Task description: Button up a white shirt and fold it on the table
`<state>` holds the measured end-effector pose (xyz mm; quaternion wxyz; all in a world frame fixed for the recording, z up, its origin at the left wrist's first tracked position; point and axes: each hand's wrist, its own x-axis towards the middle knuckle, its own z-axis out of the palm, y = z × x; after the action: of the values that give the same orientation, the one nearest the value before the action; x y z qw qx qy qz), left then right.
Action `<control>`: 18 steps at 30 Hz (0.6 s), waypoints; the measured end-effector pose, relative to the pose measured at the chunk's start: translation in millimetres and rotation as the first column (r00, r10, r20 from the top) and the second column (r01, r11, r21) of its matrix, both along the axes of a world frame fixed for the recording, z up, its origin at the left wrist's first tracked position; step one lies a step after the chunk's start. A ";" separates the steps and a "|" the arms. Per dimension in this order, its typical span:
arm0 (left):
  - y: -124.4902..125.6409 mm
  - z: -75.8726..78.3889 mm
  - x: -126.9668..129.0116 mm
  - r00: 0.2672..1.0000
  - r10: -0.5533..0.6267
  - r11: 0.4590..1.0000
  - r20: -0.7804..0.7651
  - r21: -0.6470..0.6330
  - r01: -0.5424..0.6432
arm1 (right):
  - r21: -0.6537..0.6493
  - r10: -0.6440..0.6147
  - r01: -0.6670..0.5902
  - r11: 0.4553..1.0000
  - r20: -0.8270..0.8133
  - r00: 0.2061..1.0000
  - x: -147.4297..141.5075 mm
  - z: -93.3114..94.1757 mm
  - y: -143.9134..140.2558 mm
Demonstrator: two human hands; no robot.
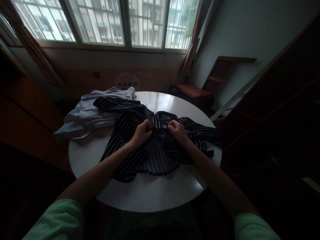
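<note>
Hands meet at the middle of the round white bench (150, 196), both sunk into a dark pinstriped shirt (150, 153) that lies spread across it. The left hand (141, 132) has its fingers curled shut on a bunched fold of the cloth; the right hand (177, 129) is clenched on the same fold, just beside it, a short taut stretch of fabric between the two. The shirt's long run goes crosswise, from the far left of the bench towards its right edge, so the gripped part sits directly under the fingers and both hands are equally close to it. Touching the shirt's far-left end, a pale garment (86, 115) lies crumpled, hanging over the bench's left rim beneath the barred window (100, 20).
</note>
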<state>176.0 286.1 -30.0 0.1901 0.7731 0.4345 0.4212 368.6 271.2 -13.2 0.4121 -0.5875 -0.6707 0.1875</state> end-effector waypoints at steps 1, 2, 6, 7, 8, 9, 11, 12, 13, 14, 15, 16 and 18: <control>-0.7 -0.8 1.4 1.000 -0.017 1.000 -0.024 0.009 0.017 | 0.003 0.017 -0.017 1.000 0.095 0.995 -1.0 -0.8 -1.5; -1.4 -1.3 2.9 0.998 -0.041 0.999 -0.046 0.023 0.042 | 0.006 0.043 -0.045 0.999 0.184 0.982 -1.6 -1.6 -3.0; -5.5 1.3 6.5 0.988 -0.070 0.995 -0.136 0.056 0.078 | 0.009 0.186 -0.206 0.979 0.388 0.903 -0.4 -3.9 -6.2; -7.2 2.8 6.9 0.986 -0.062 0.996 -0.154 0.051 0.070 | 0.017 0.204 -0.229 0.973 0.400 0.894 0.2 -4.1 -6.1; -9.2 4.3 7.3 0.984 -0.051 0.997 -0.172 0.043 0.059 | 0.027 0.211 -0.242 0.970 0.400 0.892 0.6 -4.2 -5.8; -11.6 5.7 7.9 0.980 -0.039 0.998 -0.196 0.039 0.048 | 0.036 0.207 -0.239 0.970 0.391 0.897 0.6 -4.4 -5.5; -16.5 6.9 9.5 0.968 -0.004 0.999 -0.252 0.051 0.018 | 0.050 0.171 -0.201 0.978 0.354 0.920 -0.8 -4.8 -4.7; -18.5 6.5 10.5 0.959 0.018 0.998 -0.282 0.065 0.001 | 0.051 0.152 -0.177 0.983 0.327 0.933 -2.1 -5.1 -4.4; -19.8 5.5 11.4 0.951 0.039 0.997 -0.308 0.078 -0.015 | 0.046 0.135 -0.155 0.987 0.298 0.945 -3.5 -5.4 -4.3; -20.4 4.1 12.1 0.942 0.055 0.996 -0.331 0.084 -0.029 | 0.036 0.122 -0.137 0.990 0.268 0.956 -4.9 -5.7 -4.2; -20.2 2.4 12.6 0.934 0.069 0.996 -0.351 0.082 -0.043 | 0.023 0.113 -0.122 0.992 0.239 0.964 -6.2 -5.9 -4.1; -19.3 0.8 12.8 0.928 0.083 0.996 -0.364 0.073 -0.060 | 0.013 0.108 -0.113 0.993 0.213 0.971 -7.3 -6.2 -4.1; -16.5 -1.6 12.3 0.926 0.108 0.994 -0.361 0.044 -0.099 | 0.012 0.095 -0.099 0.995 0.168 0.981 -8.8 -6.6 -4.1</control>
<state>188.3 269.6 -31.6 0.0745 0.8158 0.4971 0.2860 359.7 267.1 -19.8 0.3506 -0.5636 -0.7326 0.1504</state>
